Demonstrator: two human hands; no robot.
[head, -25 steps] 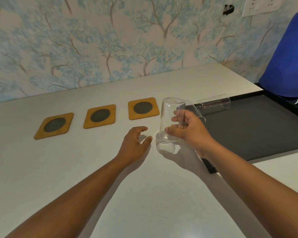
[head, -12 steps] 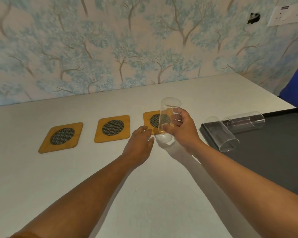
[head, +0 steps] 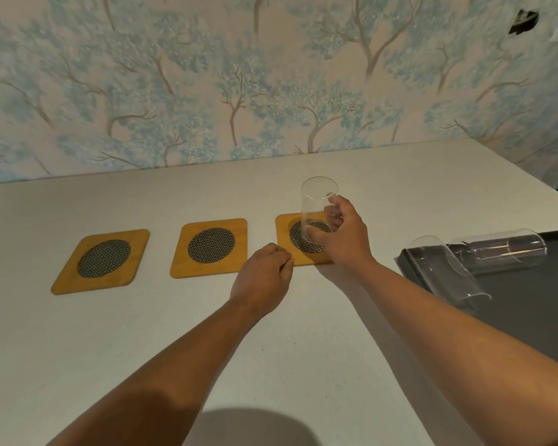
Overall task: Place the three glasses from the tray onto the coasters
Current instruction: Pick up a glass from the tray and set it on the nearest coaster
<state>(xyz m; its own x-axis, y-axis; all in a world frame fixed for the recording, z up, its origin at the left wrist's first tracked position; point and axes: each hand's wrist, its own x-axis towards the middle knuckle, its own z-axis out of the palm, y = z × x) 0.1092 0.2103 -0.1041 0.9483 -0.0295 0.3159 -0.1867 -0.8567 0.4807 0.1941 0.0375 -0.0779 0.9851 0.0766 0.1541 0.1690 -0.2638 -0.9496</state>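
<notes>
Three wooden coasters with dark mesh centres lie in a row: the left coaster [head: 101,261], the middle coaster [head: 210,247] and the right coaster [head: 285,241]. My right hand [head: 343,235] grips a clear glass [head: 316,204], held upright over the right coaster's mesh; whether its base touches the coaster I cannot tell. My left hand [head: 264,278] rests on the table just in front of that coaster, fingers curled, holding nothing. Two more clear glasses lie on their sides at the left end of the dark tray [head: 535,294]: the near glass [head: 445,268] and the far glass [head: 496,247].
The white table [head: 142,333] runs back to a wall with tree-patterned wallpaper [head: 239,75]. The tray sits at the right edge of view. A shadow falls on the table at the bottom centre.
My right hand has carried the glass from the table beside the tray leftward and over the right coaster. My left hand has moved up to the coaster's front edge and curled its fingers.
</notes>
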